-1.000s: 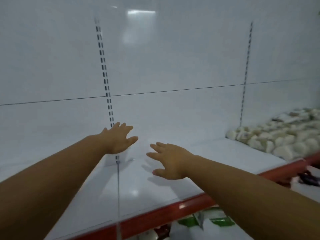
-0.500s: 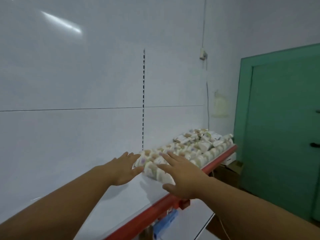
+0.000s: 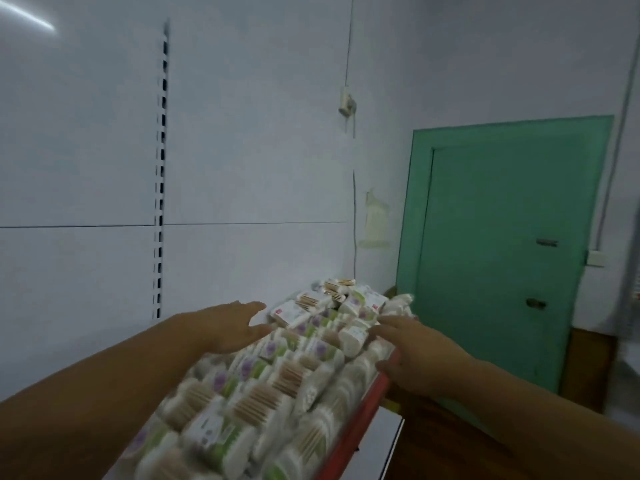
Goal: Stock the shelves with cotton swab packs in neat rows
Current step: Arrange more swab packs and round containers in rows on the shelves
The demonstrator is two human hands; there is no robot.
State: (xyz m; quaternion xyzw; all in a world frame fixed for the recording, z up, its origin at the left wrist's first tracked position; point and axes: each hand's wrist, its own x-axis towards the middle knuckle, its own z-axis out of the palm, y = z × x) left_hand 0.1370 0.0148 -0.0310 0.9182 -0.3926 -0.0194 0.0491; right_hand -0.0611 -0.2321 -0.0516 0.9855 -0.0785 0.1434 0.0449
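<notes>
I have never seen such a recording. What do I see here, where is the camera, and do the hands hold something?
No machine: these are a person's bare hands. The camera sits on the person's head and looks forward and down, so the arms enter from below. On the shelf with the red front edge lie many cotton swab packs, piled at the far end. The left hand reaches over their back side, the right hand over their front side. Both have straight fingers and hold nothing. A green door stands behind.

free: above cotton swab packs [image 3: 277,379] | blocked: back panel [image 3: 242,168] behind, packs crowd shelf
</notes>
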